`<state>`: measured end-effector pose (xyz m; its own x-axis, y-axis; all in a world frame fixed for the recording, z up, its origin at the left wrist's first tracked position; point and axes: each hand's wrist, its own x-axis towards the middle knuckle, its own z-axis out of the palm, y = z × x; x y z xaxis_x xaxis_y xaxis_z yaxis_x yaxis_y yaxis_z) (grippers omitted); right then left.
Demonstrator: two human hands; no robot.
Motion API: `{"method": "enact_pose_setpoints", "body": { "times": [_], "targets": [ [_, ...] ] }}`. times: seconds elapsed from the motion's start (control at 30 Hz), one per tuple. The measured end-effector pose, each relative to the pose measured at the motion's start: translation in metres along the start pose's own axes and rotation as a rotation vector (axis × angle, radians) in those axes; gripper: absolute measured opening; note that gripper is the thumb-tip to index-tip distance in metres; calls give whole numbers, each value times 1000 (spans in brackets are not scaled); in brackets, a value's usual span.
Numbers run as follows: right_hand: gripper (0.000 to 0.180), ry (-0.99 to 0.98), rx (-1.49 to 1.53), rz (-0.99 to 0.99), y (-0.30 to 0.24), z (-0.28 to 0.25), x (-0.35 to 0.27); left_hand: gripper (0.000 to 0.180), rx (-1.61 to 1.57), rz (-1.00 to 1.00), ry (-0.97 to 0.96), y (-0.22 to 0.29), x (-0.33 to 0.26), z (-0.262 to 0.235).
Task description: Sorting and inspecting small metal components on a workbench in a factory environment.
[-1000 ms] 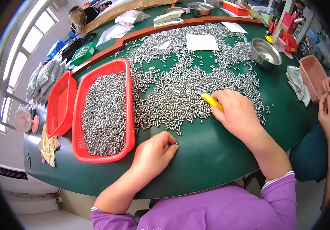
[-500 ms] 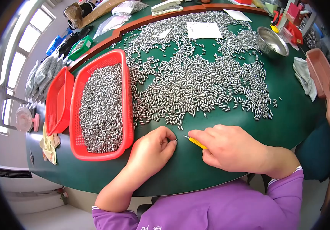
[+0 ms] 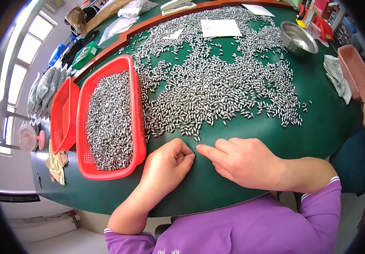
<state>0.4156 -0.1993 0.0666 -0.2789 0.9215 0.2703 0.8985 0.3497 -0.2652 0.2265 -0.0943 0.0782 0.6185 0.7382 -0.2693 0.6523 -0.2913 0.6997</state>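
the right hand (image 3: 250,163) has slid in, its yellow tool now out of sight. left of the fingers sits the red basket (image 3: 136,127); the left hand (image 3: 167,167) curls loosely, contents unclear, fingertips meeting the right forefinger at one small metal piece (image 3: 198,147).

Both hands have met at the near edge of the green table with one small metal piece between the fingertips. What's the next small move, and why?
Probably carry that small metal piece left into the red basket. The left hand and right hand pinch it together just below the loose metal pieces, and the basket, already filled with such pieces, sits beside the left hand.
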Motion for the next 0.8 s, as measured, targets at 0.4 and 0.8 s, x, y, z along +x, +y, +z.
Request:
{"method": "enact_pose_setpoints", "body": {
  "times": [0.4,0.8],
  "targets": [
    [40,23,117,-4,3,0,2,12,-13,21,17,-2,0,1],
    [38,-11,152,5,3,0,3,13,-21,-11,4,-1,0,1]
  ]
}}
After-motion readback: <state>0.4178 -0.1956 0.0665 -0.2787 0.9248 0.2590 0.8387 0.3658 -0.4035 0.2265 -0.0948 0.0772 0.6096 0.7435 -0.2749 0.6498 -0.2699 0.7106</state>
